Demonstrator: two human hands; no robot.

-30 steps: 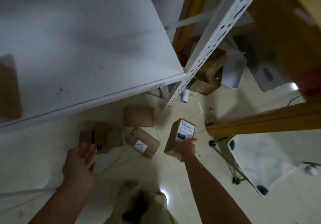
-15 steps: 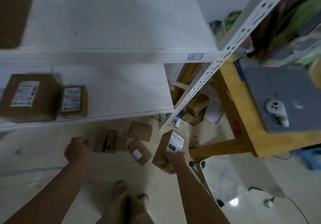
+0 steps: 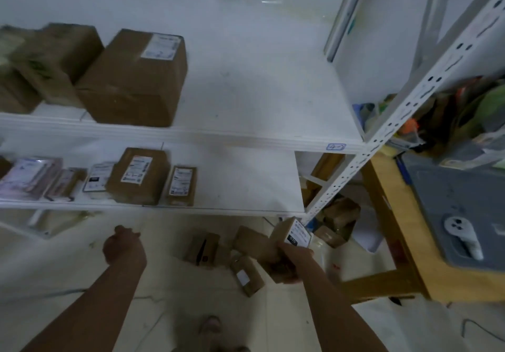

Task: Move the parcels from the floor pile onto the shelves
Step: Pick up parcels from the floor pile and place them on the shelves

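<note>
Just below the front right corner of the white lower shelf (image 3: 240, 182): right grip (image 3: 289, 261) wraps the low end of a small brown cardboard parcel (image 3: 284, 238) with a white label; left grip (image 3: 124, 247) curled, empty. Risk: parcel top clips the shelf edge on lift, pivots out, drops.

A pale, bare wall (image 3: 246, 10) rises behind a white metal rack (image 3: 410, 100) with a perforated upright. The floor (image 3: 169, 310) is glossy cream tile under dim light. At the right stands a wooden worktop (image 3: 396, 228) carrying a grey mat (image 3: 451, 201), with blurred colourful clutter (image 3: 464, 105) behind it.
</note>
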